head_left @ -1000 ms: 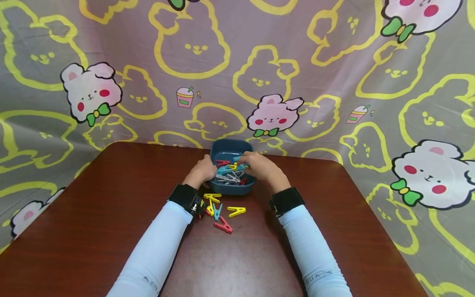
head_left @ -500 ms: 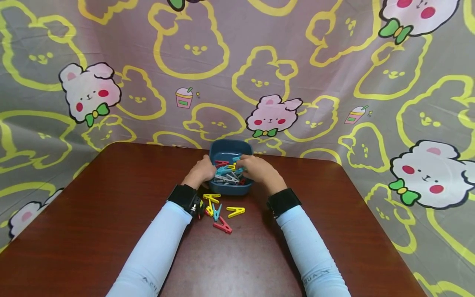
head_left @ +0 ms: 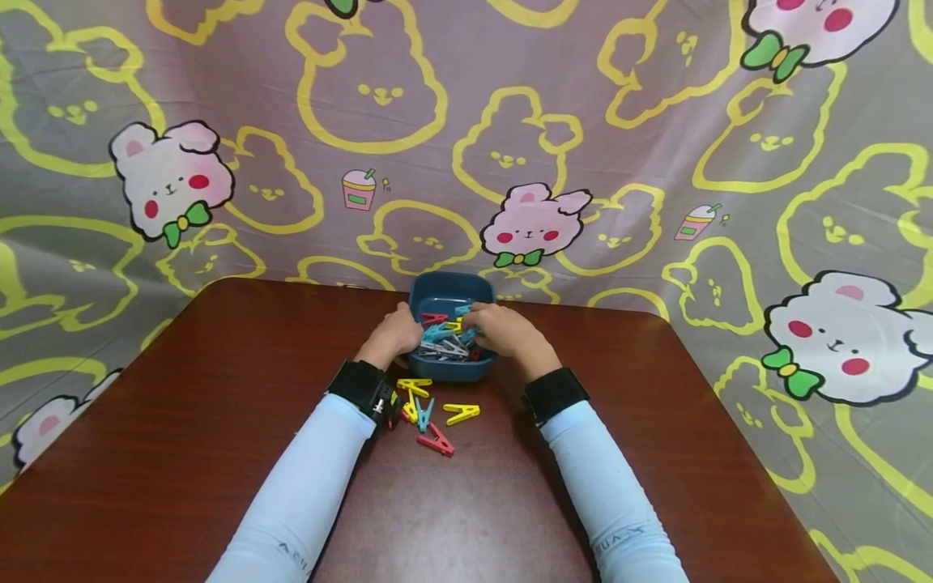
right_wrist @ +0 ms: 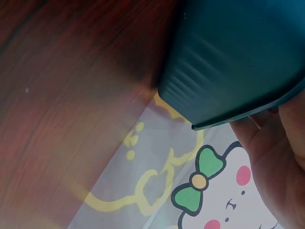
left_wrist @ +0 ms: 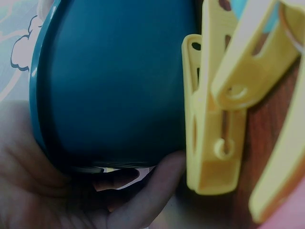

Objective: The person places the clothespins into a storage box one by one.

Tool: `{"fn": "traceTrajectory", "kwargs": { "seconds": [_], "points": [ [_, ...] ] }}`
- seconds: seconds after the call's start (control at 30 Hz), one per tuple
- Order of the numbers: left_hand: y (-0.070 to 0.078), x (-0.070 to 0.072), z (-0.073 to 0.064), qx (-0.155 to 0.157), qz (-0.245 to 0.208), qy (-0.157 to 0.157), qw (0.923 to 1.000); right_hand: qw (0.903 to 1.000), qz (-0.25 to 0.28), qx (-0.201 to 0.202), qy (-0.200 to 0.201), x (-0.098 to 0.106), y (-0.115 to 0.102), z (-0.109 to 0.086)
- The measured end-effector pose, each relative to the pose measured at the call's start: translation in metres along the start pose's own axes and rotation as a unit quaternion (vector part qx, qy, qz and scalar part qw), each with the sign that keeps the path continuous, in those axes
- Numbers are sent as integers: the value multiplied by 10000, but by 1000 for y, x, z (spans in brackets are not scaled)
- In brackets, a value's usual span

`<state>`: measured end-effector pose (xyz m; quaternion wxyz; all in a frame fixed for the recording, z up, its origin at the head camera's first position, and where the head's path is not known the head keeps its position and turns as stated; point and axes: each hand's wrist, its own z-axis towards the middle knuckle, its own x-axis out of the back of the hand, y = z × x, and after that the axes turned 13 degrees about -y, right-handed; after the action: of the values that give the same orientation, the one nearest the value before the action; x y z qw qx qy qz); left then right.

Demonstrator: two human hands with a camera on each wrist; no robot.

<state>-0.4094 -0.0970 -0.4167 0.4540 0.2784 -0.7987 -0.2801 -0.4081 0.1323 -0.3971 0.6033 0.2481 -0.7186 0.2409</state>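
A dark blue plastic basin [head_left: 453, 372] stands near the table's far edge, holding a pile of clothespins [head_left: 443, 348] in grey, blue, red and yellow. My left hand [head_left: 394, 330] grips its left side; in the left wrist view the fingers [left_wrist: 147, 195] lie along the outside of the wall. Over the right rim reaches my right hand [head_left: 509, 332], with its fingertips down among the pins. A blue clothespin shows by those fingertips, but whether they pinch it is hidden. The right wrist view shows only the basin's outer wall [right_wrist: 233, 67] and part of the hand [right_wrist: 271, 148].
Loose clothespins lie on the brown table [head_left: 219, 421] in front of the basin: a yellow one [head_left: 462, 414], a blue one [head_left: 425, 415], a red one [head_left: 436, 440] and more yellow ones beside my left wrist. A patterned cloth [head_left: 415, 97] hangs behind the table.
My right hand has lowered slightly into the basin, its fingertips deeper among the clothespins. The left hand keeps its place on the basin's left side.
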Motion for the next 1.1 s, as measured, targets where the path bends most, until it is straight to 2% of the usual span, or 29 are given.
{"fn": "traceTrajectory", "kwargs": {
  "seconds": [0.03, 0.2, 0.23, 0.3, 0.37, 0.43, 0.47, 0.6, 0.67, 0.7, 0.9, 0.93, 1.1],
  "points": [
    [-3, 0, 7, 14, -1, -24, 10000, 10000, -20, 16, 7, 0, 0, 0],
    [-29, 3, 66, -9, -35, 30, 10000, 10000, -31, 17, 7, 0, 1, 0],
    [-33, 3, 73, 2, -40, 14, 10000, 10000, -30, 11, 4, 0, 1, 0],
    [-35, 4, 78, 18, -35, 20, 10000, 10000, 3, -9, -12, 1, 1, 0],
    [-31, 3, 70, 45, -83, 62, 9999, 10000, 7, -17, -7, 2, 1, 0],
    [-20, 2, 46, 42, -37, 5, 10000, 10000, 19, -43, 27, 2, 1, -1],
    [-19, 2, 44, 5, -32, -14, 10000, 10000, 32, -52, 58, 2, 1, -1],
    [-2, 1, 2, -72, 125, -93, 9999, 9993, 277, -129, 193, 6, 3, -5],
    [-2, 2, -1, -94, 133, -65, 9998, 9986, 435, -119, 261, 11, 3, -8],
    [2, 2, -11, -66, 158, -64, 9998, 9981, 525, -118, 303, 14, 3, -10],
    [1, 0, -6, -52, 86, -13, 9999, 9939, 902, 147, 616, 37, -8, -35],
    [-2, 0, 0, -76, 113, -2, 9999, 9936, 916, 226, 613, 39, -12, -40],
    [-5, -1, 12, -54, 66, 24, 10000, 9950, 609, 701, 366, 39, -37, -68]
  ]
}}
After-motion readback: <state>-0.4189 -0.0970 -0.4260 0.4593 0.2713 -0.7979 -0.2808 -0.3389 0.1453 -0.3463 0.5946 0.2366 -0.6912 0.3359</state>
